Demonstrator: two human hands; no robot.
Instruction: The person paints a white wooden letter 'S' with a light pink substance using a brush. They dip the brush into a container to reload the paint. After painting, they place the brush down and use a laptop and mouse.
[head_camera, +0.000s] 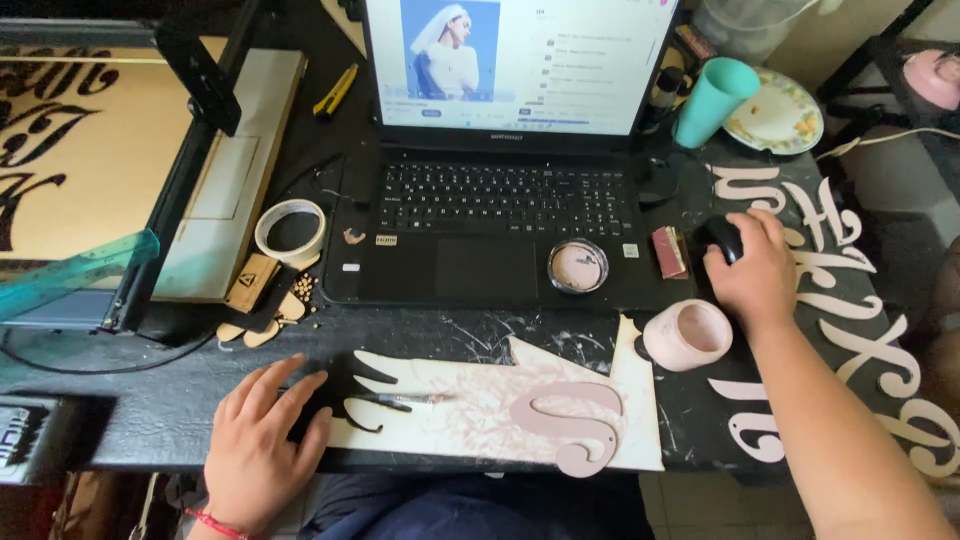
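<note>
My right hand (752, 268) rests over a black computer mouse (722, 238) to the right of an open black laptop (490, 235). My left hand (262, 440) lies flat with fingers spread on the black table's front edge, touching the left end of a pale wooden board (480, 415). On that board lie a thin paintbrush (395, 400) and a pink-painted curly wooden letter (575, 420). A small pink paint pot (688, 335) stands open between board and mouse. Its round lid (577, 266) with pink paint sits on the laptop's palm rest.
White cut-out letters (850, 300) cover the table's right side. A teal cup (712, 100) and a flowered plate (780, 115) stand at the back right. At left are a tape roll (290, 232), small wood pieces (270, 310), a yellow utility knife (335, 92) and a laser cutter bed (90, 150).
</note>
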